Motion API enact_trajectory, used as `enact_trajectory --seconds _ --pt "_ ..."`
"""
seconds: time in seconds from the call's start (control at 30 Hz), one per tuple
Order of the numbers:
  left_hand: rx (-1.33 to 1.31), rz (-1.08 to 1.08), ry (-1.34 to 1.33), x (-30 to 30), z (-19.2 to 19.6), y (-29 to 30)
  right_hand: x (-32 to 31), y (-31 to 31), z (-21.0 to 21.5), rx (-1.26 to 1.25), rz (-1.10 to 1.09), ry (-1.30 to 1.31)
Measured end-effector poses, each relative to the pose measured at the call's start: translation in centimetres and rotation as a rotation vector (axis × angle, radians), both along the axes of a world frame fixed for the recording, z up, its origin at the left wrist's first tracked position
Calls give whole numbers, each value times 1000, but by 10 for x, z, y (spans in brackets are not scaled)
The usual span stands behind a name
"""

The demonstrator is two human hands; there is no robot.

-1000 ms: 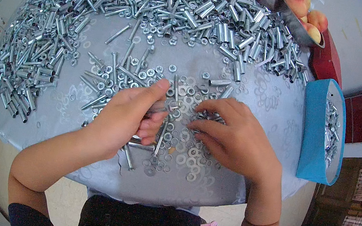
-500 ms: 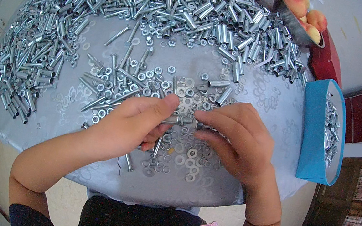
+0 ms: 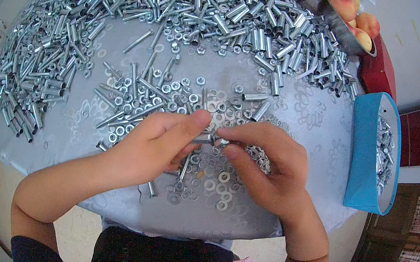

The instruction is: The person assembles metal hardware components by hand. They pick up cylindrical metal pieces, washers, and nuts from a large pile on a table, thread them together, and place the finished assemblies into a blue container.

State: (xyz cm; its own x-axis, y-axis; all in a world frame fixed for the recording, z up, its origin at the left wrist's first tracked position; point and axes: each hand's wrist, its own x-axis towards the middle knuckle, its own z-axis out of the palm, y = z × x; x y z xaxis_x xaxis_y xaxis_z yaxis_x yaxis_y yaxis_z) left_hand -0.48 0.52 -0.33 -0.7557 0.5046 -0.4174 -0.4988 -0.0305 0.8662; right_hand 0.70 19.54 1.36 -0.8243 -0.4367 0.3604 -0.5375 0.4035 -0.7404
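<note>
Over the near edge of a round table [image 3: 302, 119] draped in grey patterned cloth, the person's left hand [image 3: 154, 143] and right hand [image 3: 266, 160] meet, fingertips together, both pinched on one small silver bolt [image 3: 207, 139] held just above the cloth. The left thumb and forefinger close on one end of it and the right fingertips close on the other, where a small ring-shaped piece, seemingly a washer or nut, sits against the metal; which it is cannot be told at this size. As a judgement, the assembling looks far from finished: a wide band of loose metal sleeves [image 3: 225, 10] curves along the far and left sides of the table, and scattered washers and nuts [image 3: 172, 90] with a few long bolts lie between that band and the hands, some washers [image 3: 210, 179] directly beneath them. A blue bin [image 3: 365, 158] standing at the table's right edge holds a shallow run of silver parts, possibly finished pieces, though its inside is only partly visible. A tray of peaches [image 3: 354, 16] sits at the far right, cut by the picture's rim. The palms hide most of the bolt's shank, so whether anything is threaded on it cannot be made out.
</note>
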Motion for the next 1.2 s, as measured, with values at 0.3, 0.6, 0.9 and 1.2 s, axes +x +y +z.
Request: enact_trajectory --seconds 0.3,0.6,0.9,1.2 --pt "-67 -71 201 6 -3 3 -2 8 2 -415 51 -714" --pt "-102 -59 151 3 -2 2 -4 5 -1 -470 76 -842" --pt "-90 -15 105 2 -3 1 1 6 9 -426 9 -758" --pt "-115 -19 158 1 -2 1 -5 6 -7 -179 22 -148"
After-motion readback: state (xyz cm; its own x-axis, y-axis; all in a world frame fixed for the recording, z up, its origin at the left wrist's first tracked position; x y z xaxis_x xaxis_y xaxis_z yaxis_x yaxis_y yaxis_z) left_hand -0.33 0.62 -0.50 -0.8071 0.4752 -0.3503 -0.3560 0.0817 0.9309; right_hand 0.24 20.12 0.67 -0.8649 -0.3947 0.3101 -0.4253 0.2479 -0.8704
